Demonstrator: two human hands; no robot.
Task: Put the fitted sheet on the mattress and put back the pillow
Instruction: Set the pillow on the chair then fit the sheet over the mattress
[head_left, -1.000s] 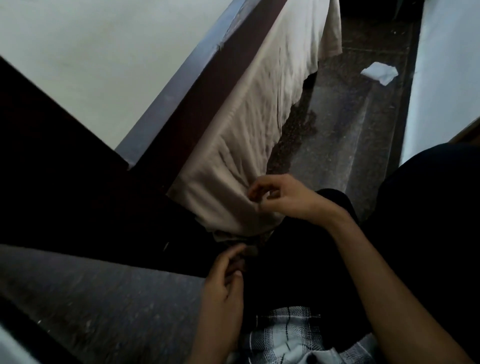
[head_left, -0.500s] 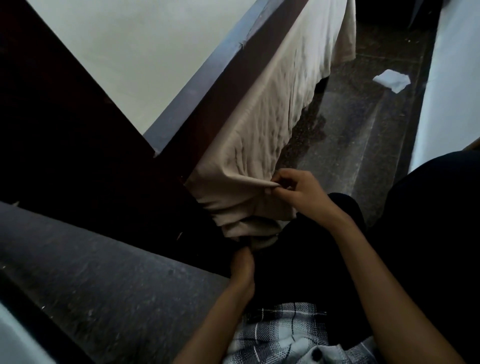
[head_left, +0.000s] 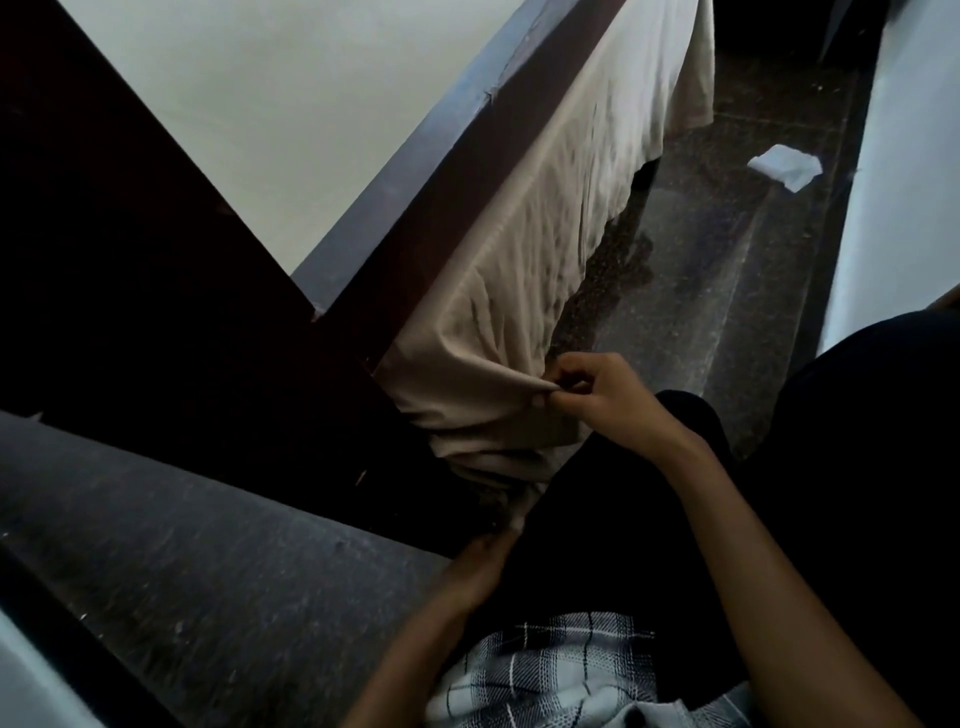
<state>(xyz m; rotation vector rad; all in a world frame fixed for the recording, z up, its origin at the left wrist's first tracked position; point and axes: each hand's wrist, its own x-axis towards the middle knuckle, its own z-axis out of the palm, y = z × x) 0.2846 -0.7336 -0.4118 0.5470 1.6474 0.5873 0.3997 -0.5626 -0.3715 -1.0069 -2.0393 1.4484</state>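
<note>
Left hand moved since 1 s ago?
Yes. Measured against the bed frame joint, the left hand sits lower in view and slightly nearer the frame, fingertips at the hanging tip of the fitted sheet.

— What colour is the fitted sheet?
— Plain beige with no print, going greyer in the creases.
— And the bed frame?
— Dark reddish brown, with a blue-grey sheen along its top edge. The wall behind it is off-white.
— The floor?
— Dark stone, nearly black, flecked with pale specks. The cloth on it is white.
— Any patterns?
— Only the shirt, checked in black, grey and white. The trousers are plain black.
</note>
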